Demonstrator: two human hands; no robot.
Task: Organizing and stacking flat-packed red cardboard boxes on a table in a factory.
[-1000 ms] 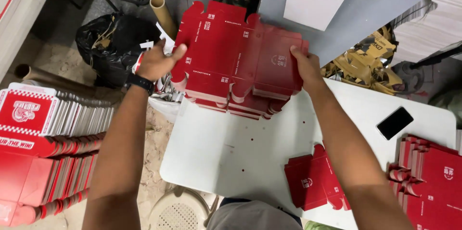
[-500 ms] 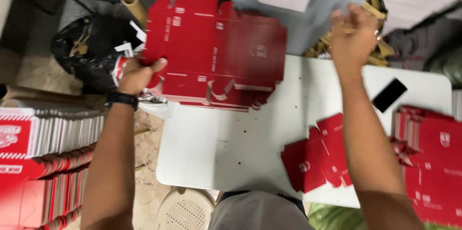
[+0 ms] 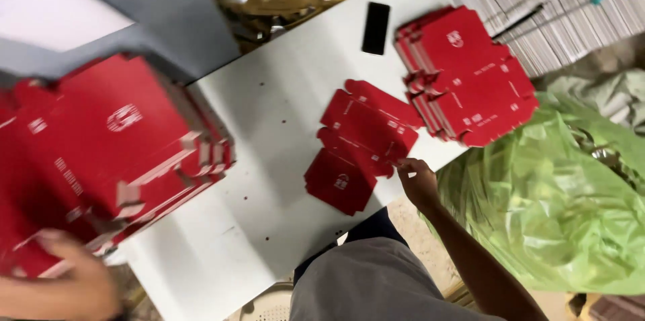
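Now right hand (image 3: 418, 183) at flat red carton (image 3: 366, 134).

red flat cartons (image 3: 363, 143) mid-table, red stack (image 3: 470, 79) right, black phone (image 3: 375, 27).

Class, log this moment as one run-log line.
left hand: on red box stack | right hand: touching flat red carton | white table: phone, second red stack
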